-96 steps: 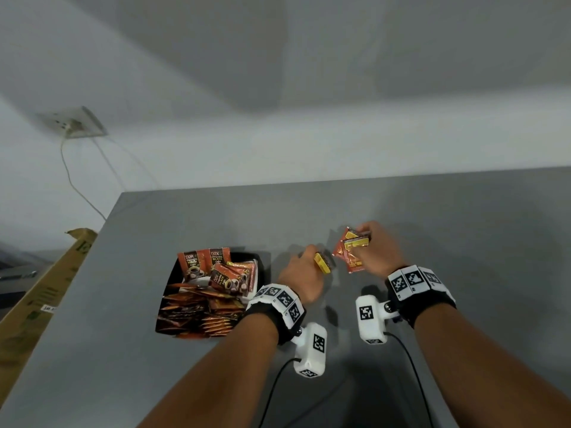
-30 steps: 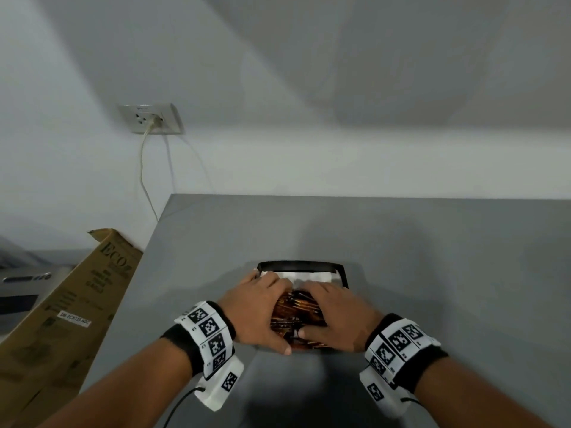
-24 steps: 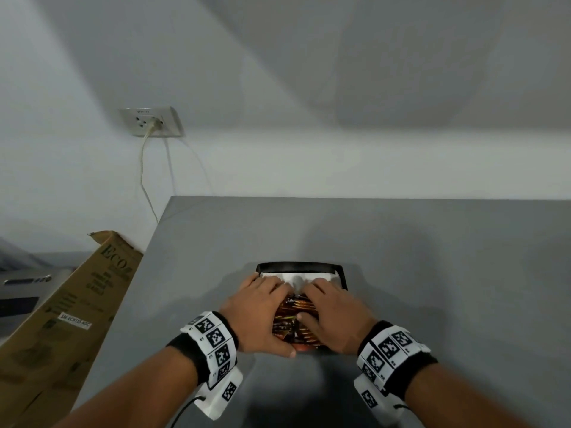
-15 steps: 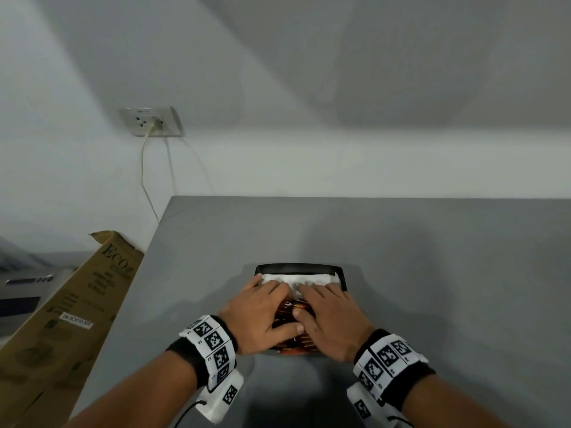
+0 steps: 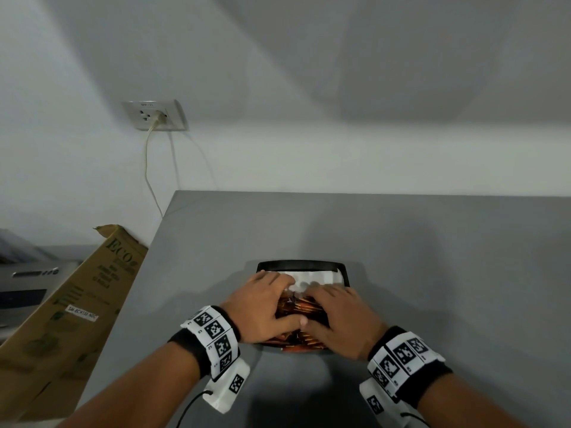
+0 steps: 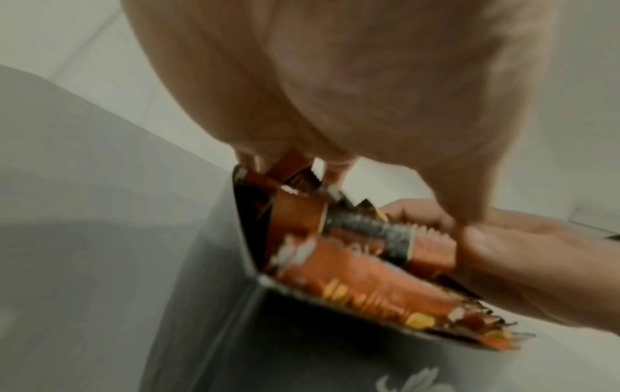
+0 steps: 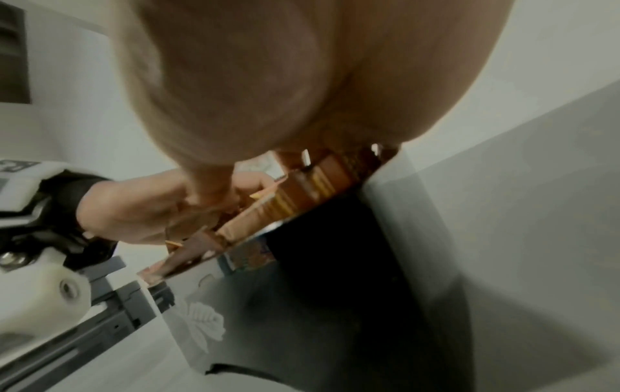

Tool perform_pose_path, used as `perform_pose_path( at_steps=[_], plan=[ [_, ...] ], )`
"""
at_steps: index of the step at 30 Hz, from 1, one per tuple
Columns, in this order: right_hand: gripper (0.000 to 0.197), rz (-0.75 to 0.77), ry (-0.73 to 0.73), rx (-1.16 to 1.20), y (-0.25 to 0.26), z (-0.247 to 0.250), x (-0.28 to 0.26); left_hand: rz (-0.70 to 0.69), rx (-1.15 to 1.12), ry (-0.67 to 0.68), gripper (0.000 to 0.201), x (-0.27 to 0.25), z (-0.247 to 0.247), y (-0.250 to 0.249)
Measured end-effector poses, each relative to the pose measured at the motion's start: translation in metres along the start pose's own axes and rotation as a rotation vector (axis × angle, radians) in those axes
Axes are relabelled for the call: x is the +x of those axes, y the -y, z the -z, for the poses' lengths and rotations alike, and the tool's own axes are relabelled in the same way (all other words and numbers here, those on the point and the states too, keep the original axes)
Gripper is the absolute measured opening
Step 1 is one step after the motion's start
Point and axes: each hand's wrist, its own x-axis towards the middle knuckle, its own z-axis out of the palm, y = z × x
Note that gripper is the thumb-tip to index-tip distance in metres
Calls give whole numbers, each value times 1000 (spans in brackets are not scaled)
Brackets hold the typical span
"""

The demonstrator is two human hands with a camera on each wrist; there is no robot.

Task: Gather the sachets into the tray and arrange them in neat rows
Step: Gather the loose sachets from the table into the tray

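A black tray (image 5: 301,264) stands on the grey table (image 5: 448,257) straight ahead of me. Orange sachets (image 5: 298,305) stand packed on edge in it, and white sachets (image 5: 321,277) lie at its far end. My left hand (image 5: 268,301) and right hand (image 5: 336,315) lie over the orange bunch, fingers curled down at its far side. The two thumbs meet at its near side. The left wrist view shows the sachets (image 6: 362,278) squeezed between my left fingers and thumb, above the tray wall (image 6: 302,334). In the right wrist view the sachets (image 7: 302,191) sit under my right palm.
A cardboard box (image 5: 77,304) leans against the table's left edge, with a grey machine (image 5: 27,273) behind it. A wall socket (image 5: 154,115) with a plugged cable is on the back wall. Bare tabletop lies right of and beyond the tray.
Three seconds ago both hands held sachets above the table, right of the tray. Over the last second both hands slid forward over the tray's sachets and the thumbs drew together.
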Motion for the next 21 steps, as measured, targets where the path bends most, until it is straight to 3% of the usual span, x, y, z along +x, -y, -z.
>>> perform_pose_path(
  at_steps=[2, 5, 7, 11, 14, 21],
  plan=[
    [88, 27, 91, -51, 3, 8, -7, -11, 47, 115, 106, -7, 7, -2],
    [115, 53, 216, -138, 5, 13, -11, -52, 124, 158, 116, -14, 7, -4],
    [111, 57, 202, -184, 4, 8, -9, -61, 145, 119, 107, -15, -1, -3],
    [85, 52, 86, -219, 5, -1, -3, -60, 119, 21, 87, -12, -9, -6],
    [79, 38, 76, -217, 7, -5, 1, -72, 124, -19, 85, -12, -12, -9],
    [76, 28, 51, -209, 10, -14, -1, -22, 164, 24, 87, -11, -15, -12]
  ],
)
